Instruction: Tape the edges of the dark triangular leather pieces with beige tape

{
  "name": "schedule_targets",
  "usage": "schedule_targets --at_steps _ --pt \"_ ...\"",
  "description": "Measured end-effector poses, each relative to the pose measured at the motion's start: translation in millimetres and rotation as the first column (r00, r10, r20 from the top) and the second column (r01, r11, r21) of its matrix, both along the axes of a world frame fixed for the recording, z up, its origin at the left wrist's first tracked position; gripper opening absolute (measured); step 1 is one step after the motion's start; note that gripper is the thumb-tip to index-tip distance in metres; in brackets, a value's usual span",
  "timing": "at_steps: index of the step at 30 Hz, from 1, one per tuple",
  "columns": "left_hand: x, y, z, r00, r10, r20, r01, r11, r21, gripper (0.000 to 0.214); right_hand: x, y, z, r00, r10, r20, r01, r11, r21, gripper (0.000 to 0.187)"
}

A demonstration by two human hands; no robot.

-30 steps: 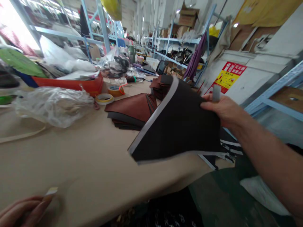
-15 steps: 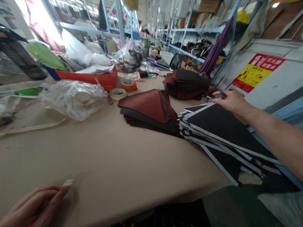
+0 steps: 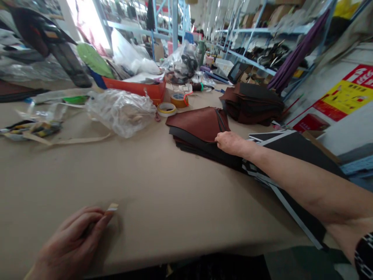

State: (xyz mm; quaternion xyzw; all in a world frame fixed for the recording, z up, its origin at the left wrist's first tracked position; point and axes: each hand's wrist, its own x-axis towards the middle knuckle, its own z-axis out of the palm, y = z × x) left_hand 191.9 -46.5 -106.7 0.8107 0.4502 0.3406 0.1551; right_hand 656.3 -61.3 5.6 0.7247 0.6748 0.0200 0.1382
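Note:
My right hand (image 3: 230, 143) is at the right corner of a brown leather-like panel (image 3: 196, 124), fingers pinched on its edge. That panel tops a fanned stack of brown and dark grey pieces (image 3: 204, 152). Under my right forearm lies a pile of black panels (image 3: 309, 155) edged with pale strips. My left hand (image 3: 77, 235) rests closed near the table's front left, pinching a small flat thing (image 3: 113, 207) with a pale tip and orange part; most of it is hidden in the fingers.
On the brown-covered table (image 3: 140, 179) are a crumpled clear plastic bag (image 3: 122, 112), tape rolls (image 3: 167, 109) and an orange box (image 3: 136, 87). Another brown and black stack (image 3: 252, 103) stands behind. A white cabinet with a red and yellow sign (image 3: 346, 93) borders the right.
My right hand has come left from the black panels' far edge to the brown panel's corner, without the dark slim thing it held. The view has shifted left. My left hand keeps its pinch.

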Motion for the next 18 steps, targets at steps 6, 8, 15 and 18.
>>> schedule_targets --at_steps 6,8,15,18 --pt "7 -4 18.6 0.998 -0.067 -0.008 0.067 0.996 -0.051 0.029 19 21 45.0 0.994 -0.111 0.007 0.107 0.976 0.191 0.029" --pt "9 -5 23.5 0.997 -0.072 -0.015 0.07 0.993 -0.091 0.026 22 30 72.1 0.991 -0.13 0.016 0.119 0.945 0.305 0.033" --pt "16 -13 31.6 0.999 -0.007 0.043 0.015 0.983 -0.185 0.023 -22 33 189.2 0.996 0.085 -0.024 -0.051 0.772 0.634 0.03" --pt "18 -14 34.4 0.994 0.016 0.105 0.008 0.975 -0.221 0.025 -41 10 237.8 0.983 0.146 -0.114 -0.037 0.755 0.655 0.033"
